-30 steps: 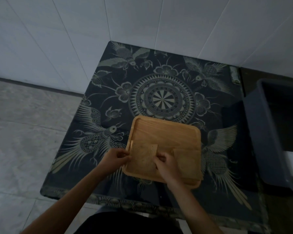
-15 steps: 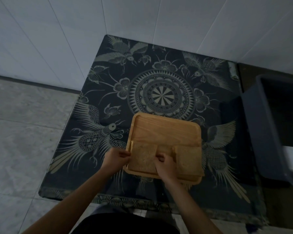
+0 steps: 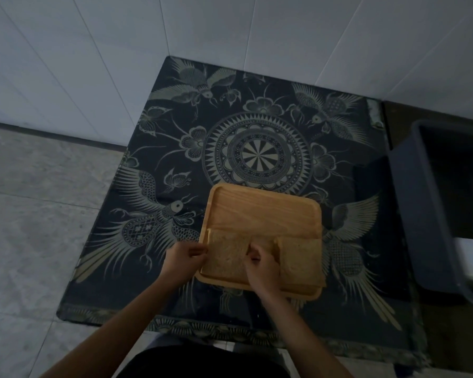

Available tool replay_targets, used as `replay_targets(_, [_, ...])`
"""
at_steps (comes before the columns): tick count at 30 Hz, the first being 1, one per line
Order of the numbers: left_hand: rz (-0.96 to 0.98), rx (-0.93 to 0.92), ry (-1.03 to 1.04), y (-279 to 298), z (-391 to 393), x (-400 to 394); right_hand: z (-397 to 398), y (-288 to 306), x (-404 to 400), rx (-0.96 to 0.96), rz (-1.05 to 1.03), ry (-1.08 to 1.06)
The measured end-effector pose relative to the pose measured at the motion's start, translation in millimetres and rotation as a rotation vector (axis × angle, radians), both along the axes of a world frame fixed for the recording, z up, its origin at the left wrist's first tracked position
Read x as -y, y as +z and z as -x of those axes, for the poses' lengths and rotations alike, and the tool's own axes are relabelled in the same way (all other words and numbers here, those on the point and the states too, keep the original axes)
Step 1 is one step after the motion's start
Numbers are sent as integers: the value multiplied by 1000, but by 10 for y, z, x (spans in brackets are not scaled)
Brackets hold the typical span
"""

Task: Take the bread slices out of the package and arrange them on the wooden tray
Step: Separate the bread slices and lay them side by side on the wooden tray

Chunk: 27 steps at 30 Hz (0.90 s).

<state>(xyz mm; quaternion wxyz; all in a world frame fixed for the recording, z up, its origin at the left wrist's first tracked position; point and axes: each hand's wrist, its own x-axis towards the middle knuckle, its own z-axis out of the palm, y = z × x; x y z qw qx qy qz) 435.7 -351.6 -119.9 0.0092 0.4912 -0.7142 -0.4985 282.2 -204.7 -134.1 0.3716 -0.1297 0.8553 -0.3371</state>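
A square wooden tray [image 3: 265, 211] lies on the patterned table. Two bread slices rest along its near edge. The left slice [image 3: 227, 253] lies flat with my left hand [image 3: 185, 256] pinching its left edge and my right hand [image 3: 260, 264] pinching its right edge. The right slice [image 3: 301, 261] lies alone by the tray's right rim, reaching over its near right corner. The far half of the tray is bare wood. No bread package is in view.
The table [image 3: 257, 148] has a dark cover with birds and a round medallion. A dark blue-grey plastic bin [image 3: 421, 214] stands at the right, close to the table edge. White tiled walls meet behind the table; grey floor lies to the left.
The left slice has settled flat onto the tray's near left corner. Both hands stay at its edges. The camera view shifted slightly.
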Motion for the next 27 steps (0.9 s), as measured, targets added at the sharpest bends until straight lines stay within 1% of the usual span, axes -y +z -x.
replay_targets(3, [3, 7, -25, 47, 16, -10, 33, 38, -2, 27, 8, 32])
replay_targets(6, [-29, 21, -89, 125, 24, -11, 72, 160, -20, 43, 13, 111])
replay_targets(9, [-49, 25, -101, 212, 57, -27, 145, 349, -97, 39, 76, 174])
replay_targets(11, [-5, 45, -107, 275, 125, -57, 272, 477, -166, 18, 126, 172])
replay_targets(14, [59, 46, -123, 365, 317, -149, 544, 636, -309, -42, 181, 150])
replay_targets(17, [63, -8, -139, 418, 582, -300, 844, 740, -506, -89, 222, 86])
replay_targets(21, [-25, -79, -170, 428, 896, -507, 1187, 753, -793, -131, 204, -13])
replay_targets(27, [-133, 17, -167, 320, 1163, -815, 1387, 567, -1122, -101, 87, -55])
